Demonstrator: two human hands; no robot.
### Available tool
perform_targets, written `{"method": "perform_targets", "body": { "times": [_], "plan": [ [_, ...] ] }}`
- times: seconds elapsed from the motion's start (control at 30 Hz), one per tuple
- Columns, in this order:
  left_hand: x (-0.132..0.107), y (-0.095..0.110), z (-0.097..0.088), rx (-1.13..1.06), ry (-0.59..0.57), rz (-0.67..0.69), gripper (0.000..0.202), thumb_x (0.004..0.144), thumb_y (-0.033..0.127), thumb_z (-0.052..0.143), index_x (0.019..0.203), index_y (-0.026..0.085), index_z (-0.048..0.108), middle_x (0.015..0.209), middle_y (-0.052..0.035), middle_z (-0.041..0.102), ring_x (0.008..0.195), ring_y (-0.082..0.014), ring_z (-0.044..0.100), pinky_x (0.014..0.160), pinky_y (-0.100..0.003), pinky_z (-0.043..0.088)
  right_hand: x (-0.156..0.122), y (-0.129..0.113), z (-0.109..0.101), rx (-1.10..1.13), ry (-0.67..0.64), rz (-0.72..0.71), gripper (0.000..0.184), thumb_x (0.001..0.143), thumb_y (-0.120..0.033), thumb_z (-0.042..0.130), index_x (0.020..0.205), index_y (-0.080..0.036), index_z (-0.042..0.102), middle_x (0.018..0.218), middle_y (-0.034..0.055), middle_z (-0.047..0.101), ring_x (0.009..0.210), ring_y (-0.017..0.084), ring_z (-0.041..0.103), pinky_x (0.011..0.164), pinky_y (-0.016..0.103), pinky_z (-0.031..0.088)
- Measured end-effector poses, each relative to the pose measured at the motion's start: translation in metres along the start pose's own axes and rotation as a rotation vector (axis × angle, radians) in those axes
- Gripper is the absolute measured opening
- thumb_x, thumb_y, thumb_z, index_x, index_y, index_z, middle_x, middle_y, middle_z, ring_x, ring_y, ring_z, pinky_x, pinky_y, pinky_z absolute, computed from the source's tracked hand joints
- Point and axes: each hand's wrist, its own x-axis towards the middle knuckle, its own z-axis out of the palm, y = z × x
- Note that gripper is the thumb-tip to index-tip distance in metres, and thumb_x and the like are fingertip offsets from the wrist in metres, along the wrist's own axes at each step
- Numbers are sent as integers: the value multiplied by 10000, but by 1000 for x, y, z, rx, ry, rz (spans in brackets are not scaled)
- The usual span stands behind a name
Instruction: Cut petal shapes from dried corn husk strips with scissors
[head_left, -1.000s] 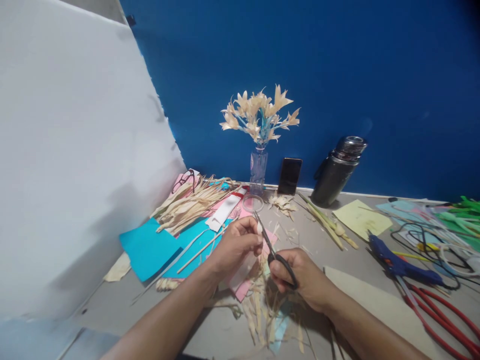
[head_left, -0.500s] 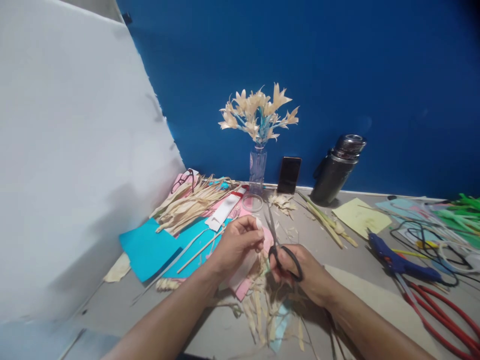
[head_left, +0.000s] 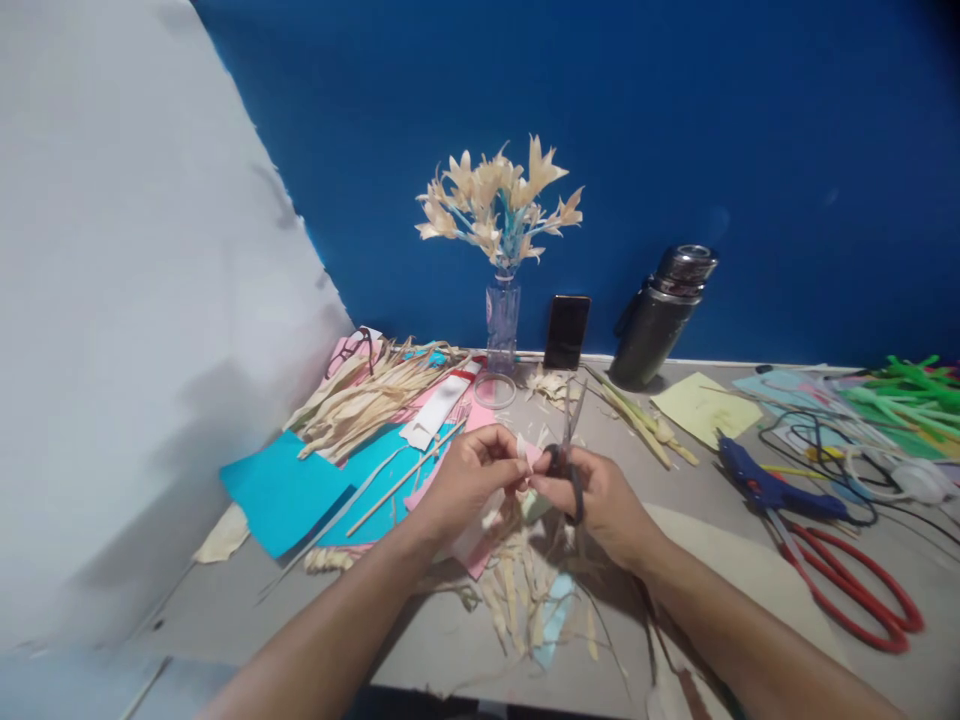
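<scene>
My left hand [head_left: 480,475] is closed in a pinch on a small pale piece of dried husk [head_left: 523,450], mostly covered by the fingers. Black-handled scissors [head_left: 574,415] hang on my right hand [head_left: 592,495], their blades pointing up and away from me. The thumb and fingertip of that hand meet the same pale piece beside my left fingertips. Below both hands lie cut husk strips [head_left: 510,600] and a light blue scrap [head_left: 555,620]. Pink paper [head_left: 474,560] shows partly under my left hand.
Behind stand a clear bottle [head_left: 502,325] of husk flowers [head_left: 499,195], a phone [head_left: 568,332] and a dark flask [head_left: 664,320]. Dried husks [head_left: 367,395] and blue paper [head_left: 289,490] lie left. On the right are a blue glue gun [head_left: 776,490], red-handled scissors [head_left: 855,585] and yellow paper [head_left: 709,408].
My right hand has come in against my left fingertips, with the scissors turned upright and away from the pale piece. The whole view has shifted slightly.
</scene>
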Motion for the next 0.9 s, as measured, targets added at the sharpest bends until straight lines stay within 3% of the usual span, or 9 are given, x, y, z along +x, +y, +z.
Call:
{"method": "perform_targets", "body": {
  "times": [0.2,0.5,0.73,0.9],
  "plan": [
    [-4,1,8,3,-42,-139,87,686,144,620,690,170,537,491,56,491,383,-77,436,390,-195,289,4,-5,-11,63,71,22,358,636,-299,793,919,-154,627,828,27,657,659,131,540,611,252,420],
    [-6,-4,13,13,-63,-171,51,646,118,603,645,154,567,502,51,504,433,-64,440,456,-194,305,2,-9,-10,38,43,84,283,613,-268,781,803,-145,610,503,-59,527,447,86,432,450,210,328],
    [-8,-7,19,-145,-87,-186,88,654,149,654,680,155,570,559,30,541,479,-72,472,482,-198,312,1,-9,-8,16,87,56,269,617,-253,779,790,-154,598,494,-69,518,452,77,410,452,200,324],
    [-8,-13,21,-186,-57,-218,90,671,141,663,659,153,575,516,26,533,479,-81,482,494,-205,316,1,-12,-8,45,10,75,287,631,-310,781,791,-146,606,498,-63,509,457,79,406,454,200,312]
  ]
}}
